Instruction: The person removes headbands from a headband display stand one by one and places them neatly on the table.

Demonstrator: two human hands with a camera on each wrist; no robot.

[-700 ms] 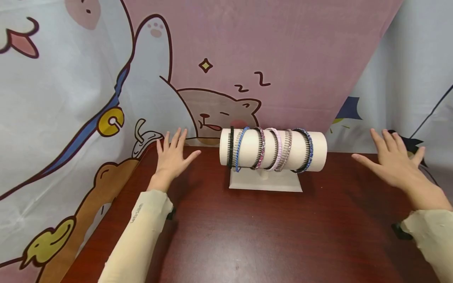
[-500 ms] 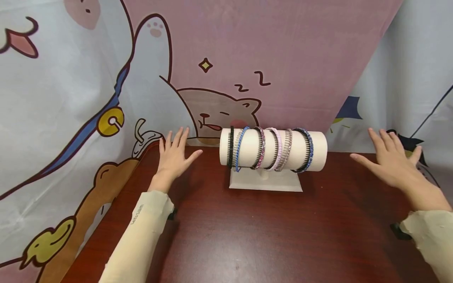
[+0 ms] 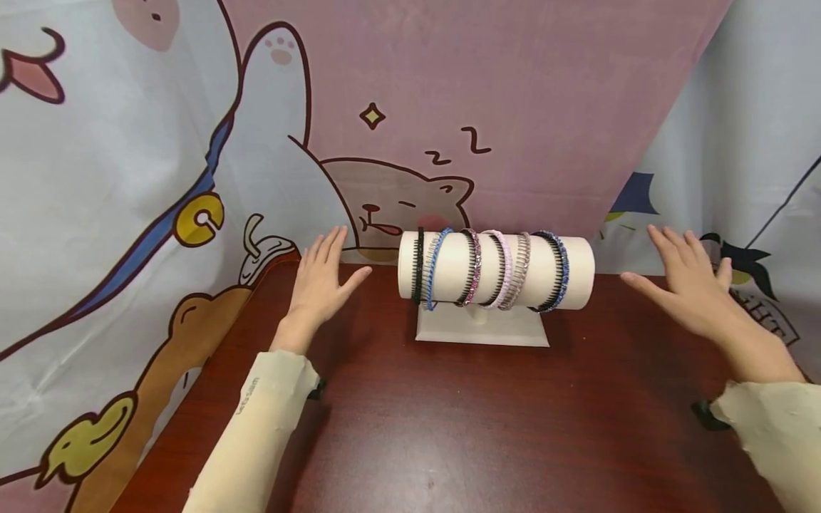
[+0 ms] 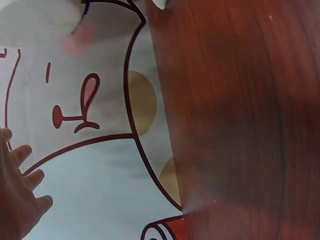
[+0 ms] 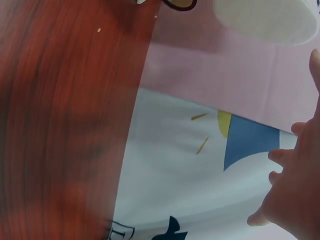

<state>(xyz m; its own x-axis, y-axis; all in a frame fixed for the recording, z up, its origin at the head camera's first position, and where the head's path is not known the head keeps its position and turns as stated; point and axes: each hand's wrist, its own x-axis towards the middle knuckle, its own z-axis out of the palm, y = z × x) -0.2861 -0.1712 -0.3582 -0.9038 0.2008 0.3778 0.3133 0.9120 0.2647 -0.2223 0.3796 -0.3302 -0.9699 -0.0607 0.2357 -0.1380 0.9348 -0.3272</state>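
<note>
A cream roll display stand [image 3: 580, 274] holds several toothed headbands around its cylinder. From the left they are a thin black headband [image 3: 419, 267], a bright blue one, a glittery pink headband [image 3: 475, 267], a pale lilac headband [image 3: 504, 271], a brownish one and a dark blue beaded headband [image 3: 563, 274]. To the left of the stand my left hand [image 3: 319, 279] hovers with spread fingers, holding nothing. My right hand [image 3: 693, 285] is held likewise on the other side, thumb toward the roll. Both wrist views show bare fingers, with the roll's end [image 5: 270, 20] at the top in the right one.
The stand's flat base [image 3: 481, 335] rests near the back of a dark red wooden table [image 3: 449, 427]. Behind and to the left hangs a cartoon-printed cloth [image 3: 545, 107], close along the table's edge. Both forearms wear cream sleeves [image 3: 250, 434].
My right hand has drifted left, toward the stand. My left hand has shifted slightly right and farther from me. The headbands stay in place on the roll.
</note>
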